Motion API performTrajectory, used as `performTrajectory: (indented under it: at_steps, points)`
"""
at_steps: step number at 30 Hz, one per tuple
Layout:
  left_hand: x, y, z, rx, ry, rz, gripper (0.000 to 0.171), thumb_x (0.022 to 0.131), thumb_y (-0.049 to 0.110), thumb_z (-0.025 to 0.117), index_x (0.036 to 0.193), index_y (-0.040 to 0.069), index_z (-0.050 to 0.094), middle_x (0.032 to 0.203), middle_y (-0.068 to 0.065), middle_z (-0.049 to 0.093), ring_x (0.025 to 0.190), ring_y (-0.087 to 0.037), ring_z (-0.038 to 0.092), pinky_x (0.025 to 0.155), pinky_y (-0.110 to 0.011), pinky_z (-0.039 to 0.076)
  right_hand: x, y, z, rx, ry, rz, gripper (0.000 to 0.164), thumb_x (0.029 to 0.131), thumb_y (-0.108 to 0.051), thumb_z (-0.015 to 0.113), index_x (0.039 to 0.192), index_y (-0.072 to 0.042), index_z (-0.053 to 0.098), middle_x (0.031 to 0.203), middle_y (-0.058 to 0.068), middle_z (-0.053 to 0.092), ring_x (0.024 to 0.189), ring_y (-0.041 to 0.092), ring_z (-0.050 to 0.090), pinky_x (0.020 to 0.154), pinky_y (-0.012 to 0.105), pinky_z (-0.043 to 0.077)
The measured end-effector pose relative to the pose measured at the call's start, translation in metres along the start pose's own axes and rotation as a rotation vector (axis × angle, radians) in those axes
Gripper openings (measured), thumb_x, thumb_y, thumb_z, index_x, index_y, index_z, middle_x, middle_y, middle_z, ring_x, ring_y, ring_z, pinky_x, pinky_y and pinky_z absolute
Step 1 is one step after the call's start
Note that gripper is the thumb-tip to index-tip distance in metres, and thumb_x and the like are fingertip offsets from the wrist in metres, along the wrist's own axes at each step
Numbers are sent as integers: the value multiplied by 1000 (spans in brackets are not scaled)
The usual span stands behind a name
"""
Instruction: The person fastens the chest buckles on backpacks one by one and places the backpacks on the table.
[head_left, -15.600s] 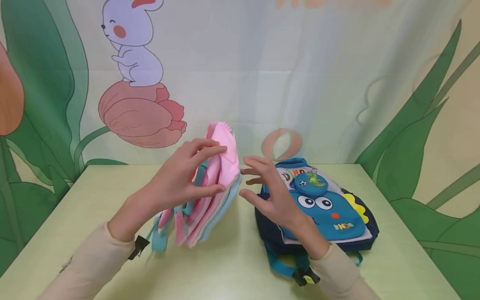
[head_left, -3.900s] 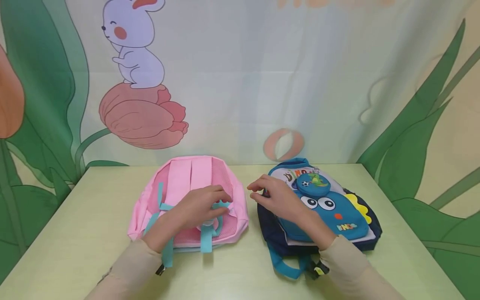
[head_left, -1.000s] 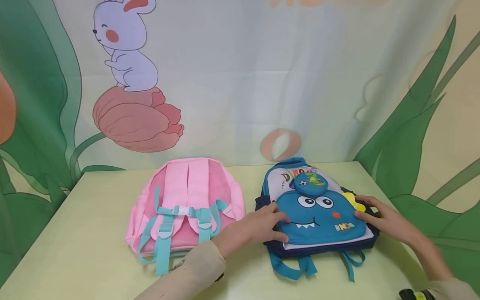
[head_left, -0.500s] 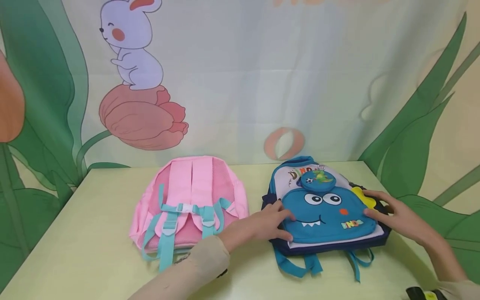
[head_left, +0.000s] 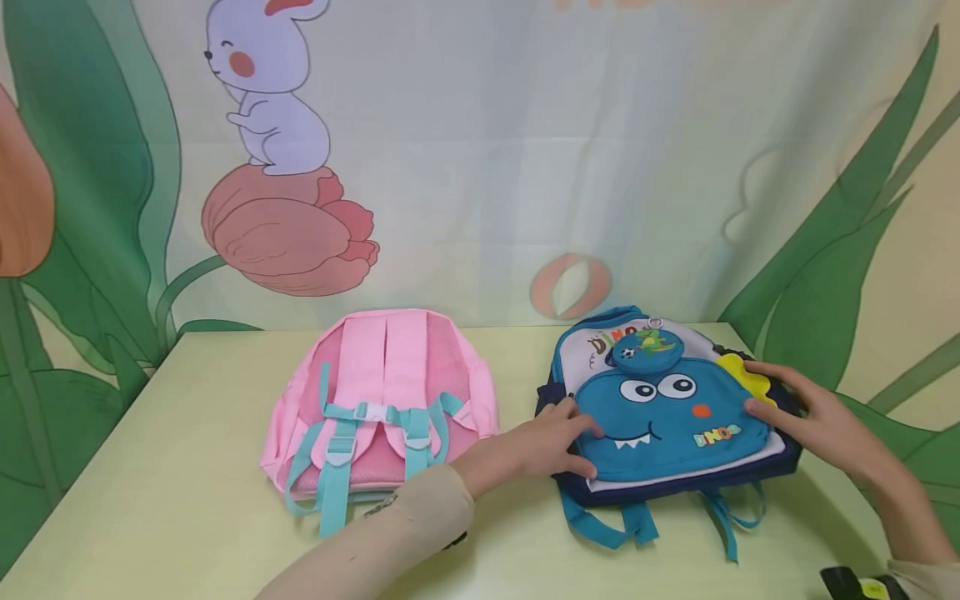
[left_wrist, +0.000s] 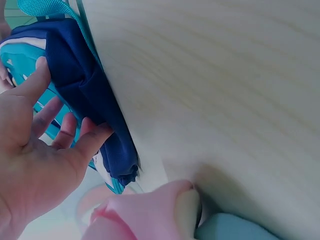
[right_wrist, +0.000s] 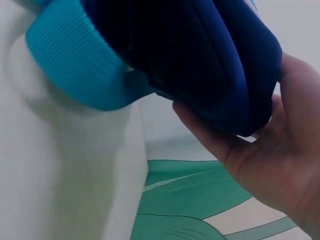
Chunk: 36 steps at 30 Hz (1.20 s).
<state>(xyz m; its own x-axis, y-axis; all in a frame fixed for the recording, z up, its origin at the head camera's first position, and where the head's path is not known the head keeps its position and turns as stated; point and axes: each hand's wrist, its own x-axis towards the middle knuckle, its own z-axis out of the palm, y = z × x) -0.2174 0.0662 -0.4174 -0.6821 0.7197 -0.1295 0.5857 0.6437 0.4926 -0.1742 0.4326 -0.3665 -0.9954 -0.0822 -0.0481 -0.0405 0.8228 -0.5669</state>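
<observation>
A blue children's backpack [head_left: 667, 417] with a dinosaur face lies front up on the right of the table, its right side tilted up. My left hand [head_left: 543, 442] holds its left edge, thumb near the lower corner; the left wrist view shows fingers bent against the navy side panel [left_wrist: 75, 60]. My right hand [head_left: 821, 421] grips the opposite edge by the yellow spikes [head_left: 746, 375]. In the right wrist view its fingers reach under the navy side, above the table. To the left, a pink backpack [head_left: 382, 358] lies with its straps up and turquoise webbing buckled across them.
Turquoise straps [head_left: 611, 525] of the blue backpack trail over the table's front part. Behind the pale table [head_left: 187, 433] hangs a printed curtain [head_left: 450, 167] with a rabbit and leaves. A black and yellow object [head_left: 862, 583] shows by the right cuff.
The pink backpack, earlier on edge, now lies straps up. Both hands have moved onto the blue backpack's sides. Over the last second it has shifted right and its right side has risen.
</observation>
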Motion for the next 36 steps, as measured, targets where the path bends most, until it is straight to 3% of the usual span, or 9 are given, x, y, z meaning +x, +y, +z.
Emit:
performTrajectory:
  at_steps: [9,18,22,25,29,31,36]
  points:
    - [7,2,3,-59,9,4,55,87,46,72,136,28,57,123,-1,47,115,-14,42,90,-23,49,-8,-7,-5,5,48,18,75,101,-46,53,159,-15,18,141,32,38,105,36,56,70,22,48]
    - [15,4,7,-74,26,4,53,85,45,74,134,28,59,122,-1,47,114,-15,43,89,-23,48,-15,-17,-14,0,92,-12,72,100,-43,55,159,-16,21,132,29,46,85,14,63,66,21,51]
    - [16,3,7,-84,35,4,52,84,44,76,132,29,61,122,-1,48,116,-16,44,90,-24,49,-16,-27,-18,-13,111,-32,71,100,-42,56,158,-18,23,135,30,44,92,25,64,65,21,51]
    - [17,3,5,-95,38,5,52,84,44,77,132,28,62,123,-1,49,119,-16,45,93,-26,50,-16,-36,-20,-19,124,-49,72,100,-41,57,159,-18,23,139,32,40,104,38,58,65,20,49]
    - [17,2,2,-90,37,5,52,84,42,77,132,27,62,125,-1,50,120,-15,47,94,-26,51,-16,-48,-23,-18,135,-78,72,99,-38,59,158,-18,23,142,31,40,113,44,50,65,18,48]
    - [17,2,1,-83,35,7,52,85,42,77,133,26,62,125,-1,51,118,-14,48,94,-25,51,-16,-54,-25,-20,140,-97,72,99,-37,59,158,-18,23,142,30,40,111,40,51,65,18,48]
    - [15,3,0,-65,35,0,53,86,41,76,134,26,61,126,0,52,117,-13,51,92,-24,52,-18,-66,-28,-5,136,-137,70,99,-33,60,158,-22,24,138,26,43,95,11,60,65,21,53]
